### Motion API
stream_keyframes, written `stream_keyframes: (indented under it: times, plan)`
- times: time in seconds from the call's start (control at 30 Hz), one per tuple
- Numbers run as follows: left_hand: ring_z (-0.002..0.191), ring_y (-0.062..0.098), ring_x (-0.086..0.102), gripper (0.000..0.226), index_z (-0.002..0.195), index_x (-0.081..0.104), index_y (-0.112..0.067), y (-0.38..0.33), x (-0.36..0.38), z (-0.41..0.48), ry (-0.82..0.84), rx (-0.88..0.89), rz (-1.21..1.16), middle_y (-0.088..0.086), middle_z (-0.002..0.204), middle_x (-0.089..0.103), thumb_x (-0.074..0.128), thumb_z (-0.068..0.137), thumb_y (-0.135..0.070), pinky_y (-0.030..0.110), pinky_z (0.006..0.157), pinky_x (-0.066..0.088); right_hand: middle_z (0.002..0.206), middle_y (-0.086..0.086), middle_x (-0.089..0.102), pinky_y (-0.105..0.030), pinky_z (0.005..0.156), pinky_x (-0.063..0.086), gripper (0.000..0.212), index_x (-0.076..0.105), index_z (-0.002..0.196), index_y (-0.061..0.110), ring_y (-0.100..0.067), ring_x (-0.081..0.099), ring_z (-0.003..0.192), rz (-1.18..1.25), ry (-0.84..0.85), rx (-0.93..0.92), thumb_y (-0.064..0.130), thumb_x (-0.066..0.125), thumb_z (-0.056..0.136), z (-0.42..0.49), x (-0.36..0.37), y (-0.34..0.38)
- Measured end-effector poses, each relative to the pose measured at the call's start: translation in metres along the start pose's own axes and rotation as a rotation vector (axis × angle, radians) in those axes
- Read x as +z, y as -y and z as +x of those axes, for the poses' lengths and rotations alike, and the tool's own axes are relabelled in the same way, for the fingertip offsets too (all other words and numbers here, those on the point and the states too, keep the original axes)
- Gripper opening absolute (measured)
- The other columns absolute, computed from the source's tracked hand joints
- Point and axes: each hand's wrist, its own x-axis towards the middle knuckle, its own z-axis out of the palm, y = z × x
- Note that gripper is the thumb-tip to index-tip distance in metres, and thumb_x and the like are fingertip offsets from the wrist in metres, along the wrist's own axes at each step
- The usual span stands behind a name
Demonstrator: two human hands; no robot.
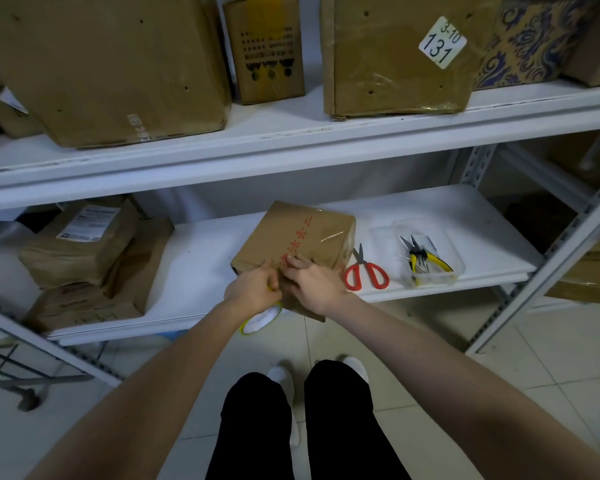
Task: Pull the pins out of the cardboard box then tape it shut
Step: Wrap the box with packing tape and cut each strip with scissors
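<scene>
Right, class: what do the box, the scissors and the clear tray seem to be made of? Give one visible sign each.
Box: brown cardboard, matt, under glossy clear tape that glints. Scissors: grey metal blades, shiny red handles, probably plastic. Tray: transparent, likely plastic; the pliers show through its wall.

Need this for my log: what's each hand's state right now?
Left hand: grips the tape roll.
Right hand: open, pressing the cardboard box.
</scene>
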Motion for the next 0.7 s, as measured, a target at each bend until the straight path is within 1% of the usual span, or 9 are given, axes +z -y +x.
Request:
stream_keyframes:
  times: [0.07,0.13,0.23,0.3,0.37,0.43,0.5,0.6,0.7]
  plan:
    - [0.112,0.022,0.057,0.011,0.093,0.061,-0.025,0.002,-0.002,-0.002,-0.044,-0.001,0.018,-0.012,0.148,0.041,0.058,0.084,-0.030,0.029,0.079,0.045,0.158,-0.003,0.022,-0.038,0.116,0.017,0.047,0.036,0.147,0.020,-0.021,0.018,0.146,-0.071,0.031,-0.026,0.028,0.043,0.101,0.002,0.002,-0.005]
    - [0.106,0.023,0.059,0.018,0.100,0.060,-0.026,0.008,-0.005,-0.008,-0.076,-0.031,0.116,-0.005,0.127,0.060,0.057,0.082,-0.029,0.028,0.076,0.045,0.159,-0.002,0.019,-0.039,0.117,0.012,0.048,0.033,0.148,0.022,-0.019,0.014,0.147,-0.074,0.039,-0.031,0.025,0.042,0.102,0.001,0.002,-0.009]
    - [0.098,0.023,0.059,0.020,0.097,0.059,-0.024,0.032,-0.014,-0.019,-0.120,-0.100,0.188,-0.001,0.107,0.065,0.056,0.077,-0.018,0.030,0.076,0.049,0.159,0.002,0.017,-0.039,0.119,0.007,0.048,0.031,0.149,0.024,-0.016,0.011,0.148,-0.046,0.064,-0.016,0.019,0.042,0.102,0.003,-0.004,-0.022]
    - [0.095,0.023,0.059,0.010,0.083,0.057,-0.024,0.047,-0.021,-0.023,-0.189,-0.140,0.061,-0.001,0.108,0.066,0.059,0.074,-0.019,0.030,0.074,0.049,0.158,0.003,0.017,-0.039,0.120,0.006,0.049,0.034,0.148,0.022,-0.016,0.010,0.148,-0.012,0.104,-0.034,0.015,0.044,0.100,0.007,-0.010,-0.032]
    - [0.102,0.022,0.059,0.006,0.077,0.057,-0.025,0.045,-0.028,-0.023,-0.248,-0.105,-0.020,-0.005,0.115,0.065,0.061,0.074,-0.022,0.029,0.075,0.048,0.157,0.003,0.019,-0.036,0.119,0.008,0.049,0.039,0.146,0.020,-0.016,0.012,0.147,0.034,0.143,-0.057,0.012,0.048,0.099,0.012,-0.017,-0.039]
    - [0.102,0.022,0.059,0.006,0.073,0.056,-0.026,0.036,-0.032,-0.021,-0.247,-0.076,-0.089,-0.008,0.108,0.065,0.062,0.075,-0.025,0.028,0.073,0.046,0.157,0.005,0.022,-0.033,0.118,0.012,0.048,0.041,0.145,0.021,-0.015,0.016,0.147,0.043,0.174,-0.063,0.012,0.049,0.098,0.013,-0.027,-0.039]
    - [0.095,0.020,0.059,0.006,0.071,0.056,-0.027,0.029,-0.032,-0.019,-0.222,-0.101,-0.145,-0.011,0.095,0.062,0.062,0.075,-0.026,0.026,0.071,0.044,0.155,0.007,0.030,-0.034,0.114,0.025,0.048,0.043,0.144,0.025,-0.017,0.027,0.143,0.001,0.171,-0.033,0.022,0.052,0.098,0.011,-0.034,-0.034]
    - [0.090,0.016,0.058,0.007,0.068,0.058,-0.027,0.031,-0.028,-0.015,-0.203,-0.137,-0.237,-0.012,0.087,0.061,0.062,0.074,-0.027,0.028,0.074,0.048,0.137,0.003,0.055,-0.033,0.090,0.047,0.049,0.045,0.138,0.029,-0.023,0.057,0.119,-0.149,0.046,0.095,0.045,0.055,0.093,0.008,-0.030,-0.018]
    - [0.091,0.015,0.058,0.008,0.066,0.060,-0.027,0.032,-0.026,-0.013,-0.181,-0.145,-0.323,-0.010,0.091,0.064,0.065,0.072,-0.027,0.032,0.080,0.052,0.143,-0.001,0.049,-0.038,0.090,0.051,0.044,0.041,0.141,0.021,-0.023,0.054,0.124,-0.248,-0.035,0.134,0.030,0.048,0.099,0.010,-0.013,-0.006]
